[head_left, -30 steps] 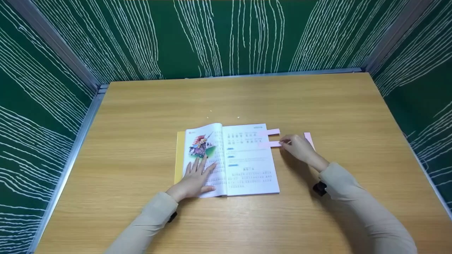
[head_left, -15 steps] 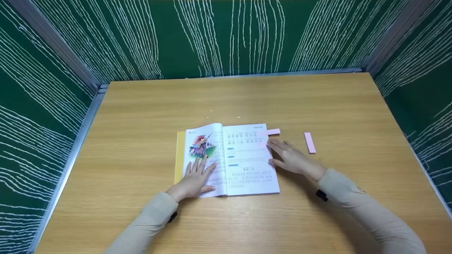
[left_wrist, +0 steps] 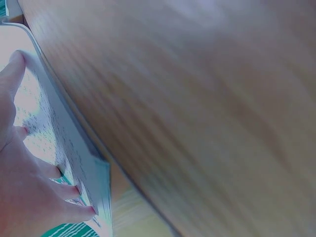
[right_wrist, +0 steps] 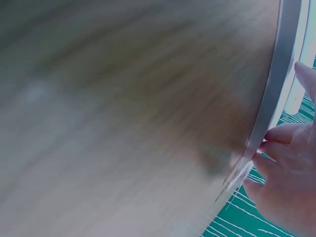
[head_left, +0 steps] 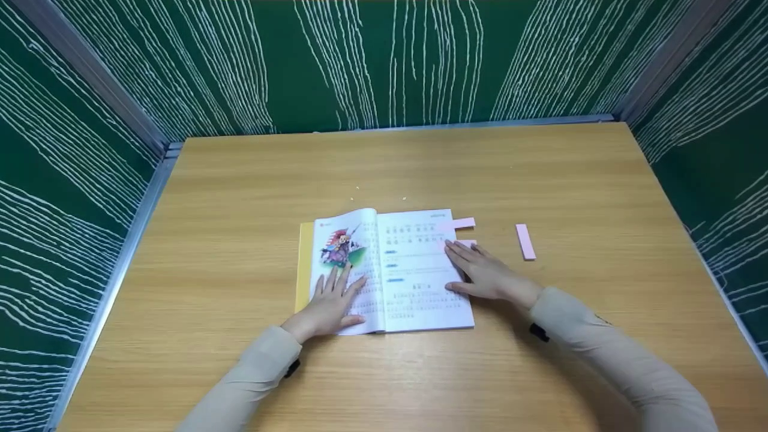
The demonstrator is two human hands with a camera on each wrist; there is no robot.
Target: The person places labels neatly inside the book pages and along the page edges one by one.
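Note:
An open book [head_left: 420,306] lies on the table, with a coloured picture of a rider on its left page. My left hand [head_left: 327,306] rests on that page, fingers spread; the left wrist view shows the same hand [left_wrist: 29,182] along the book's edge. My right hand [head_left: 486,273] lies with straight fingers over the right page's outer edge, its fingertips on the page. Under those fingers a pink sticky tab [head_left: 470,243] juts out, partly hidden. Just above it another pink sticky tab [head_left: 464,223] sticks out from the same page edge.
A loose pink strip [head_left: 525,242] lies on the wooden table [head_left: 240,198] to the right of the book. A yellow cover edge [head_left: 304,264] shows at the book's left. Green panels [head_left: 384,60] with white lines stand around the table.
My right hand has let go of the lower pink tab's end, straightened its fingers and moved left onto the page edge over the tab. My left hand has stayed in place.

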